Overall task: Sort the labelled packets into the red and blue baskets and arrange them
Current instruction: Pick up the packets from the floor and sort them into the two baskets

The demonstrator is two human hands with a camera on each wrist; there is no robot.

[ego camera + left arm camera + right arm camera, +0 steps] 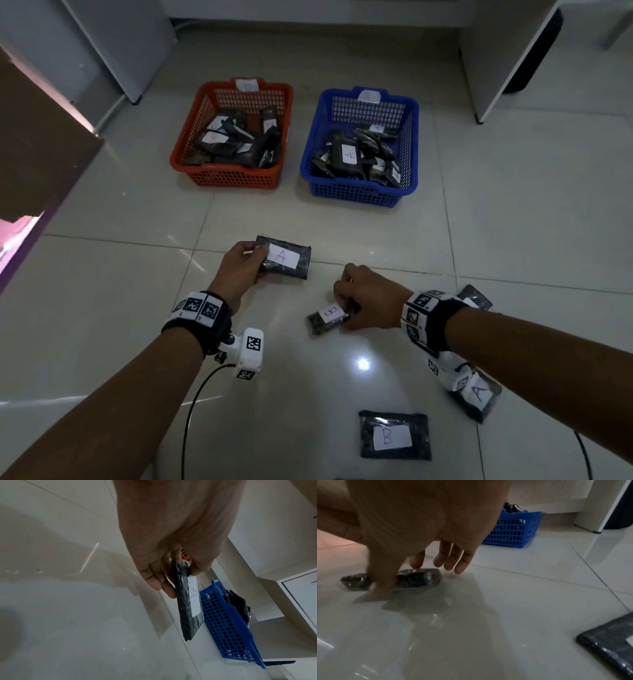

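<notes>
I see a pale tiled floor (342,377) filling most of the head view, with white furniture (507,51) along the top edge. In the upper middle of the frame stand two mesh baskets side by side, not touching: the red basket (191,137) on the left and the blue basket (411,144) on the right, each with a paper tag on its far rim and a loose heap of dark wrapped packets inside. Both my forearms reach in from the bottom corners, each wearing a black wrist strap with white marker squares. My left hand (239,265), centre-left of the frame, holds a dark packet with a white label marked A (286,258) by its left end, thumb on top and fingers curled beneath; the left wrist view shows it lifted clear of the floor. My right hand (371,296), just right of centre, is bent over a smaller packet (327,318) lying on the floor, thumb and forefinger pinching its right end while the other fingers (452,559) spread loosely above the tile. Low in the frame lies a packet marked B (394,435), and at lower right another marked A (479,399), partly behind my right wrist camera. One more packet (476,296) peeks out behind the right wrist strap.
</notes>
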